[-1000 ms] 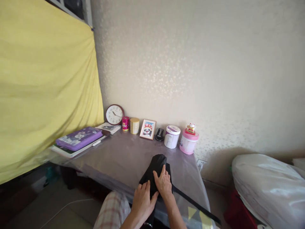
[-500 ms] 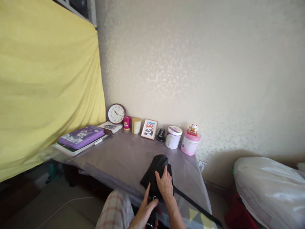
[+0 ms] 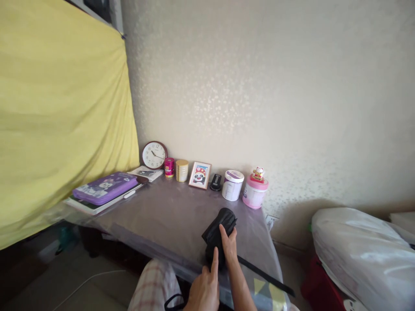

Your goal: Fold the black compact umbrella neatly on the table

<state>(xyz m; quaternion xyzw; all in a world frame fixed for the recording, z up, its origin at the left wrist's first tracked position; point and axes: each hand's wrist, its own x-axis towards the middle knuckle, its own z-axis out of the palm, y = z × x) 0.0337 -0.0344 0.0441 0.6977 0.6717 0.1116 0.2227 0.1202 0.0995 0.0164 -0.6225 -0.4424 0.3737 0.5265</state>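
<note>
A black folded umbrella [image 3: 218, 229] lies on the plastic-covered table [image 3: 168, 211] near its front edge. My right hand [image 3: 229, 245] is wrapped round the umbrella's near part, fingers curled over the fabric. My left hand [image 3: 205, 287] is just below it at the table's edge, index finger stretched up against the umbrella's near end; its other fingers are folded. A black strap [image 3: 264, 276] trails from the umbrella to the right along the table edge. A thin black loop [image 3: 171, 300] hangs beside my left wrist.
Along the wall stand a clock [image 3: 154, 154], a pink tin [image 3: 169, 167], a gold tin [image 3: 182, 170], a panda picture frame [image 3: 200, 175], a white tub [image 3: 232, 185] and a pink tub [image 3: 255, 191]. A purple case [image 3: 104, 188] lies on books at left. A yellow curtain [image 3: 61, 112] hangs left; a white bag [image 3: 363, 255] sits right.
The umbrella has been gathered into a tighter roll and turned slightly right. My left hand slid back off the fabric toward the table edge; my right hand stays gripping it.
</note>
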